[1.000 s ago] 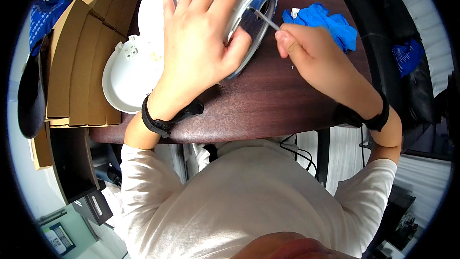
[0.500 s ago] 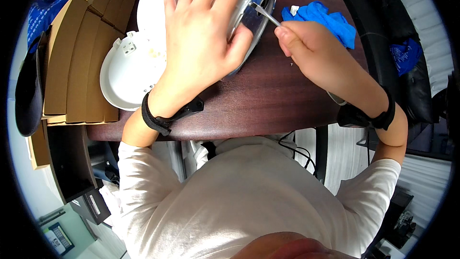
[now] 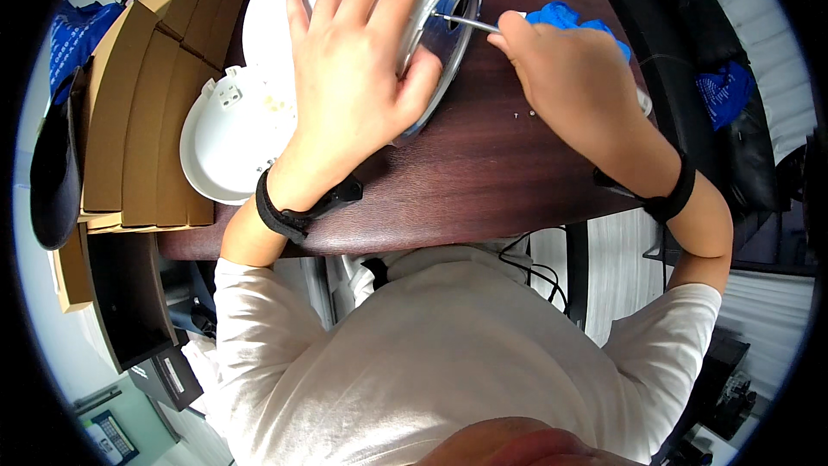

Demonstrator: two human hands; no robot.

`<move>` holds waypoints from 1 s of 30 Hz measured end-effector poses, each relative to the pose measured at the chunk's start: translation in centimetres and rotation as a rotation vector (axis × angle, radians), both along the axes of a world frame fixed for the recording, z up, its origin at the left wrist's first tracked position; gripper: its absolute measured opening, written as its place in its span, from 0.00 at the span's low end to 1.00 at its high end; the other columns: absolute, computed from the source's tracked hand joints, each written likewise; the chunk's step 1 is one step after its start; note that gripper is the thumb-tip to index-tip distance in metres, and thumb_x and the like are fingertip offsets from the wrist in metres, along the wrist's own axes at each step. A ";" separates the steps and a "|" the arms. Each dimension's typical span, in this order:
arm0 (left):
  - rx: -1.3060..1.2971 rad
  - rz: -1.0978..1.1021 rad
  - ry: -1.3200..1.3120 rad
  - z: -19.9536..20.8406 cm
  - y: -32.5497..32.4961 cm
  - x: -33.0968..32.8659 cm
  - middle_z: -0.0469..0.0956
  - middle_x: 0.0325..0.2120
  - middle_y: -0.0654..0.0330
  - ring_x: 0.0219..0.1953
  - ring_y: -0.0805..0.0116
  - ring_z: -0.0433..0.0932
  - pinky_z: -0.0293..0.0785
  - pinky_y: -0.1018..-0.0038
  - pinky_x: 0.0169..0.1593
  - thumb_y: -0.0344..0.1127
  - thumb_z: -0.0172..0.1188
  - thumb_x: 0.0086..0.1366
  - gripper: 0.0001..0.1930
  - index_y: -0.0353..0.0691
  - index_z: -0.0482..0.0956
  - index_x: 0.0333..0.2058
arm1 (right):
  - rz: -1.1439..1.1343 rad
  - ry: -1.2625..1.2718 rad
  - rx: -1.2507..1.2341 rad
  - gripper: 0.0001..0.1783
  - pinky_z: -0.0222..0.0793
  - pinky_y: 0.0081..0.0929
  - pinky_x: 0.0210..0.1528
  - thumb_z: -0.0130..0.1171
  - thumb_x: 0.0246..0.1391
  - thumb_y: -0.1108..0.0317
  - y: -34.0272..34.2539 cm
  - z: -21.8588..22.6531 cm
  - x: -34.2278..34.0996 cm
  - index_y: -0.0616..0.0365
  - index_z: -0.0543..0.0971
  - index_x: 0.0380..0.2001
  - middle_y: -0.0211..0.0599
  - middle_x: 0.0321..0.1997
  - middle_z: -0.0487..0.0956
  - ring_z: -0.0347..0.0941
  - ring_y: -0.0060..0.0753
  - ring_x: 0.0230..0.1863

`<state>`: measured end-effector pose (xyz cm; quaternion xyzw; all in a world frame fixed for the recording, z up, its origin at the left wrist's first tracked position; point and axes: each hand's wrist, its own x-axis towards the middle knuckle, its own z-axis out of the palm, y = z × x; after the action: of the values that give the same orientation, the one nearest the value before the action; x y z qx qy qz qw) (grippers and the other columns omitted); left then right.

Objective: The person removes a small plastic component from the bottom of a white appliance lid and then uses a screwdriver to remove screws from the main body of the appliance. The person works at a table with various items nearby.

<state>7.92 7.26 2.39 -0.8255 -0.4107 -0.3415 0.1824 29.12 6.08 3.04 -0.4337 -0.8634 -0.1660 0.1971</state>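
My left hand (image 3: pixel 354 73) lies with spread fingers on a large round white appliance (image 3: pixel 266 26), pressing its top. The appliance is tipped, so its side with a clear and blue rim (image 3: pixel 461 30) faces right. My right hand (image 3: pixel 582 78) is closed round a screwdriver, its handle hidden in the fist. The thin metal shaft of the screwdriver (image 3: pixel 474 24) runs left, its tip at the edge of a dark opening in that side. Beside my left wrist sits a shallow round white cover (image 3: pixel 216 142) with several small screws in it.
Behind my right hand lies a crumpled blue cloth (image 3: pixel 556 15). Two tiny screws (image 3: pixel 517 115) rest on the dark wooden table (image 3: pixel 483 181). Cardboard boxes (image 3: pixel 147 121) line the left edge, and a black leather seat (image 3: pixel 681 78) stands on the right.
My right hand has turned and risen slightly, so the shaft lies more level and its tip sits further left. The appliance has shifted a little left under my left hand.
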 end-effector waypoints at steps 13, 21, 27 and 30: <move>-0.033 -0.109 0.096 0.8 -0.4 0.3 0.73 0.56 0.62 0.65 0.55 0.63 0.49 0.43 0.63 0.38 0.63 0.60 0.15 0.54 0.81 0.47 | 0.205 0.294 -0.196 0.14 0.66 0.38 0.23 0.53 0.60 0.62 1.5 -0.1 1.2 0.59 0.77 0.25 0.48 0.19 0.75 0.73 0.50 0.20; -0.047 -0.191 -0.174 -0.4 0.3 0.3 0.81 0.43 0.65 0.57 0.59 0.73 0.52 0.42 0.62 0.26 0.62 0.58 0.10 0.48 0.83 0.37 | 0.258 0.621 -0.852 0.10 0.63 0.21 0.22 0.52 0.62 0.64 0.5 1.2 2.6 0.59 0.77 0.33 0.30 0.19 0.72 0.67 0.20 0.19; -0.031 -0.183 -0.192 0.0 0.3 0.4 0.81 0.44 0.61 0.55 0.59 0.75 0.55 0.47 0.62 0.30 0.64 0.57 0.10 0.46 0.81 0.39 | 0.100 0.706 -1.112 0.16 0.58 0.15 0.21 0.45 0.67 0.59 -1.6 -0.5 3.3 0.57 0.72 0.28 0.22 0.15 0.66 0.61 0.14 0.15; -0.092 -0.154 -0.182 0.5 0.1 0.4 0.75 0.54 0.52 0.59 0.53 0.70 0.55 0.52 0.63 0.40 0.67 0.56 0.24 0.43 0.75 0.51 | 0.162 0.857 -1.186 0.24 0.57 0.16 0.16 0.42 0.68 0.50 -1.4 -1.5 4.3 0.56 0.69 0.23 0.21 0.11 0.62 0.60 0.15 0.11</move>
<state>8.31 7.40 2.89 -0.8276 -0.3763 -0.4089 0.0793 33.38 4.71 1.52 -0.4290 -0.6848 0.5280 0.2612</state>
